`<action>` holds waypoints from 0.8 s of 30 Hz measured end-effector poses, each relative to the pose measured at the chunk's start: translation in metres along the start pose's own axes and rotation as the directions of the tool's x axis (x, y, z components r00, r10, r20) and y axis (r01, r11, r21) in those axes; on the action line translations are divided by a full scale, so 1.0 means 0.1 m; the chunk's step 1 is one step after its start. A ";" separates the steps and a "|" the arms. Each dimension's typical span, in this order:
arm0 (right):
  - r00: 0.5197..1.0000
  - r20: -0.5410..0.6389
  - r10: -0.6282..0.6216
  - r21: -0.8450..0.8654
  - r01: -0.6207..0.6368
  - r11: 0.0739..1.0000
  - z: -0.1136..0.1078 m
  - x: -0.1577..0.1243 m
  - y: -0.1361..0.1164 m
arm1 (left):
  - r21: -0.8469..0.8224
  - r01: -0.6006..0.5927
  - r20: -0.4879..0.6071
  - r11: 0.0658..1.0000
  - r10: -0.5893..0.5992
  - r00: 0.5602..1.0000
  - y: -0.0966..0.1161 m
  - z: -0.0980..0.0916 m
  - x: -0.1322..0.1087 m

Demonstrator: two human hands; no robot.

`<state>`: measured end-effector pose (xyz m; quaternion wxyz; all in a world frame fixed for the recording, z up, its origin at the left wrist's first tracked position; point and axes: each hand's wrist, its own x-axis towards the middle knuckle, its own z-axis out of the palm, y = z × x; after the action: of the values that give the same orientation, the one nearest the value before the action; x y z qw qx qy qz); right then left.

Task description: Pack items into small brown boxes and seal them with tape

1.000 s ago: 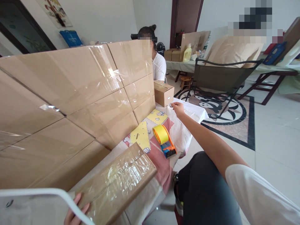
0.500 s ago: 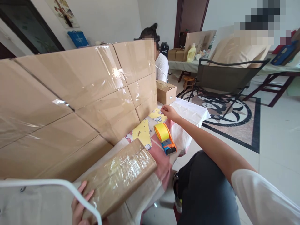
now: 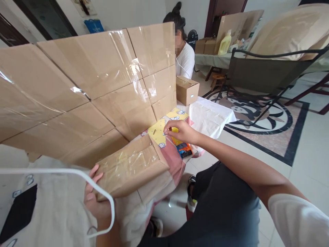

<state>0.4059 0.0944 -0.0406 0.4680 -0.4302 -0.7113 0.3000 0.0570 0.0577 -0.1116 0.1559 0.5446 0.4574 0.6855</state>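
Observation:
A long cardboard box (image 3: 131,168), its top covered in shiny clear tape, lies on the patterned tablecloth (image 3: 171,154). My left hand (image 3: 95,192) grips its near left end, fingers over the top edge. Past the box's far end, my right hand (image 3: 180,130) hovers over the cloth with thumb and fingers pinched. A tiny whitish bit shows at those fingertips, too small to make out. Behind and below that hand is a tape dispenser (image 3: 183,150) in orange and blue with a yellow roll, partly hidden by the hand.
A tall cardboard partition (image 3: 102,75), taped together, stands along the table's far side. Another closed box (image 3: 187,91) with a small white label sits beyond it, near a person in white (image 3: 185,60). A white curved tube (image 3: 77,173) crosses the lower left; a folding chair (image 3: 253,75) stands right.
My right hand has come back from the table's far part toward the box, now in front of the tape dispenser. My left hand stays on the box. The view has shifted.

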 end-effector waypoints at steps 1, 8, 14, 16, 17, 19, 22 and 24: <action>1.000 0.004 -0.014 -0.019 0.014 1.000 0.02 -0.03 -0.03 | -0.072 -0.021 -0.012 0.997 0.020 1.000 0.00 0.02 -0.01; 0.982 0.161 0.098 0.378 -0.153 0.913 0.31 -0.19 0.00 | -0.215 -0.030 0.051 0.976 0.042 0.998 0.00 0.04 -0.03; 0.940 0.267 0.214 0.450 -0.318 0.835 0.54 -0.33 0.07 | -0.061 -0.017 0.027 0.998 0.019 0.999 0.04 0.05 0.01; 0.939 0.235 0.251 0.471 -0.335 0.816 0.58 -0.38 0.05 | -0.062 -0.003 0.031 0.998 0.005 1.000 0.05 0.04 0.02; 0.935 0.224 0.276 0.484 -0.353 0.801 0.60 -0.41 0.03 | -0.066 0.002 0.034 0.998 0.000 0.999 0.05 0.04 0.02; 0.909 0.210 0.360 0.516 -0.416 0.749 0.61 -0.45 -0.01 | -0.072 0.002 0.036 0.997 0.000 0.999 0.05 0.03 0.02; 0.839 0.219 0.498 0.607 -0.517 0.604 0.61 -0.49 -0.06 | -0.077 -0.004 0.043 0.997 0.007 0.999 0.05 0.02 0.01; 0.811 0.233 0.536 0.669 -0.534 0.517 0.60 -0.49 -0.08 | -0.067 0.004 0.051 0.998 -0.001 0.999 0.04 0.01 0.00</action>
<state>0.3569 0.0455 -0.0774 0.4817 -0.4141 -0.3716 0.6771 0.0593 0.0558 -0.1083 0.1867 0.5559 0.4305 0.6862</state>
